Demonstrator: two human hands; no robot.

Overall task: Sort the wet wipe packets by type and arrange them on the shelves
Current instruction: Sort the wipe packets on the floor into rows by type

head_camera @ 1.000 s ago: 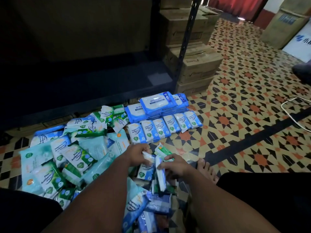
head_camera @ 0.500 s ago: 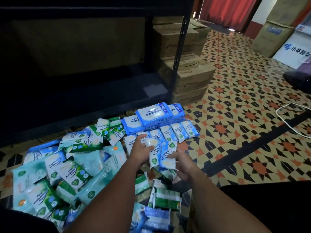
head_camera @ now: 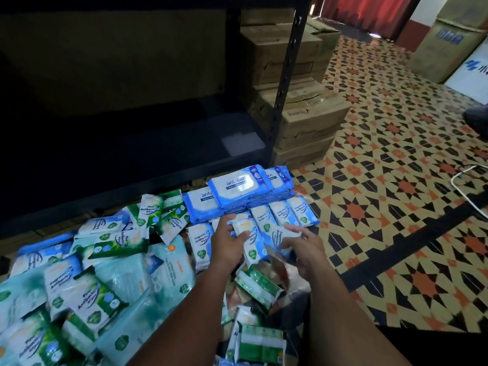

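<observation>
A heap of wet wipe packets lies on the patterned floor in front of a dark metal shelf (head_camera: pixel 148 143). Large blue Antabax packs (head_camera: pixel 239 187) are stacked at the back, with a row of small blue fragrance-free packets (head_camera: pixel 287 213) before them. My left hand (head_camera: pixel 227 244) grips a small blue packet (head_camera: pixel 252 244) at the near end of that row. My right hand (head_camera: pixel 303 247) pinches another small blue packet (head_camera: pixel 281 235) just right of it. Green pine packets (head_camera: pixel 150 212) and pale teal packs (head_camera: pixel 163 265) lie mixed at the left.
Cardboard boxes (head_camera: pixel 309 122) are stacked right of the shelf's upright post (head_camera: pixel 286 83). A white cable (head_camera: pixel 464 180) loops on the tiles at far right. More green packets (head_camera: pixel 257 285) lie near my forearms. The lowest shelf board holds a small grey patch (head_camera: pixel 243 143).
Both hands have moved forward from the loose pile near my legs to the row of small blue packets, each carrying a packet. The camera has tilted up toward the shelf.
</observation>
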